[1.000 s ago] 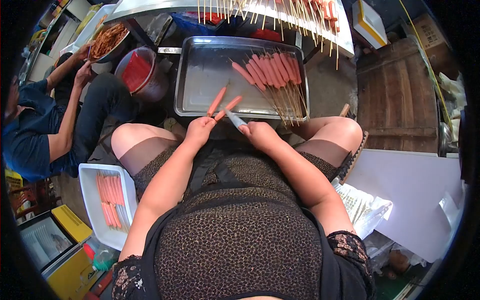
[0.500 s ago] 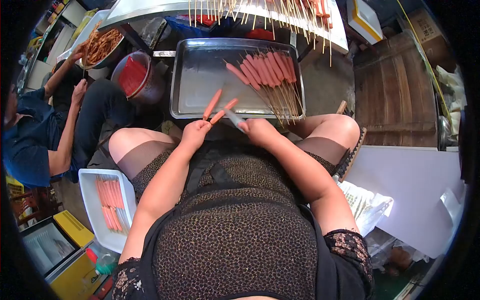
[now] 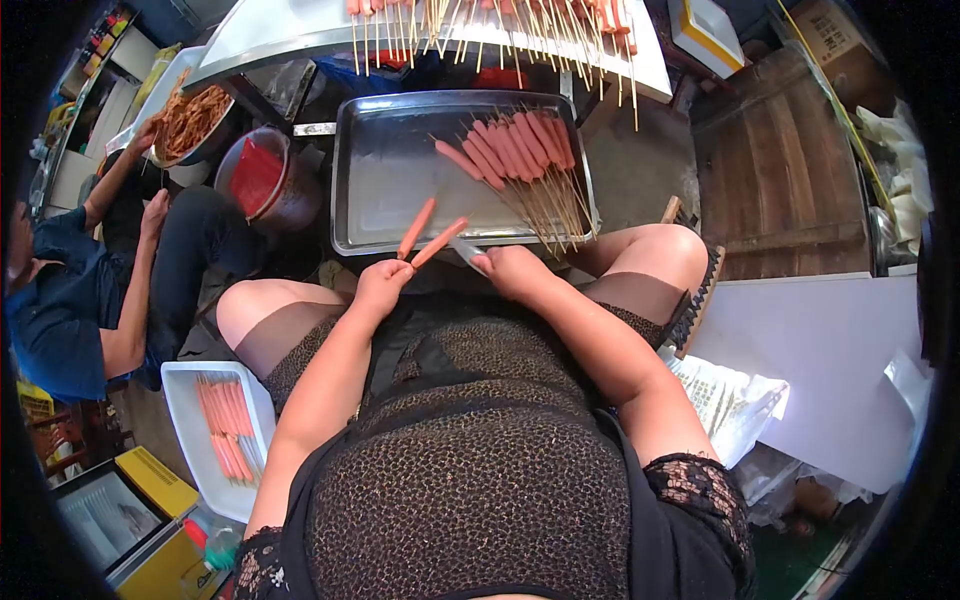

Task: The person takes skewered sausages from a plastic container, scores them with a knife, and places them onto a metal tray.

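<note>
Two pink sausages, one on the left (image 3: 416, 228) and one on the right (image 3: 441, 241), stick up in a V from my left hand (image 3: 384, 287), whose fingers pinch their lower ends. My right hand (image 3: 512, 271) is closed around what looks like a small knife (image 3: 466, 252); its flat grey blade points at the right sausage, close to it or touching, and the handle is hidden in the fist. Just beyond both hands lies a metal tray (image 3: 375, 165). On its right side, skewered sausages (image 3: 517, 148) are piled with their sticks pointing toward me.
A white bin (image 3: 178, 420) of sausages stands by my left side. More skewers hang over the edge of a metal table (image 3: 270, 40) ahead. At left, a person (image 3: 75, 280) sits beside a red-lined bucket (image 3: 258, 175) and a basin of reddish food (image 3: 190, 122). Wooden boards (image 3: 780, 180) lie right.
The view has shifted slightly, so the tray sits lower and further left. The right sausage has tilted and shows more of its length. Both hands keep their hold, with the blade still beside the sausage.
</note>
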Available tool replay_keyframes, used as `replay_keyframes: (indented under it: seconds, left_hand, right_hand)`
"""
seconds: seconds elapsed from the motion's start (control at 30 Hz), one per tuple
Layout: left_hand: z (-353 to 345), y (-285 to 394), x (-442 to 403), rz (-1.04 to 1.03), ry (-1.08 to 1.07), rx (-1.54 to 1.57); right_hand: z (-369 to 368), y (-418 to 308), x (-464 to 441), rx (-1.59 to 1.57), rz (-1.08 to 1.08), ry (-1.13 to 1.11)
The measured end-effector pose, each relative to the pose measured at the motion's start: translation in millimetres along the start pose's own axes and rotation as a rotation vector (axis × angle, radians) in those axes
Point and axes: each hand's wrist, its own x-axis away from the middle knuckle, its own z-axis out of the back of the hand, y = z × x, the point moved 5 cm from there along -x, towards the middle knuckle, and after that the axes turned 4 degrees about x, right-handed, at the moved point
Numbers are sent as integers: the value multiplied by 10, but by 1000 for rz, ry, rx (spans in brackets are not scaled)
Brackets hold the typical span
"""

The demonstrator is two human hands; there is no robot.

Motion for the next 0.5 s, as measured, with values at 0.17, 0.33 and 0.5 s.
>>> replay_keyframes:
  seconds: [0.17,0.33,0.5]
  left_hand:
    - [40,87,52,3,21,-12]
    - [47,74,60,1,21,-9]
    - [48,27,26,-43,5,-9]
  right_hand:
    - [-75,96,-26,-59,35,118]
    - [-18,260,-119,-118,-117,96]
    - [-42,178,-61,21,27,152]
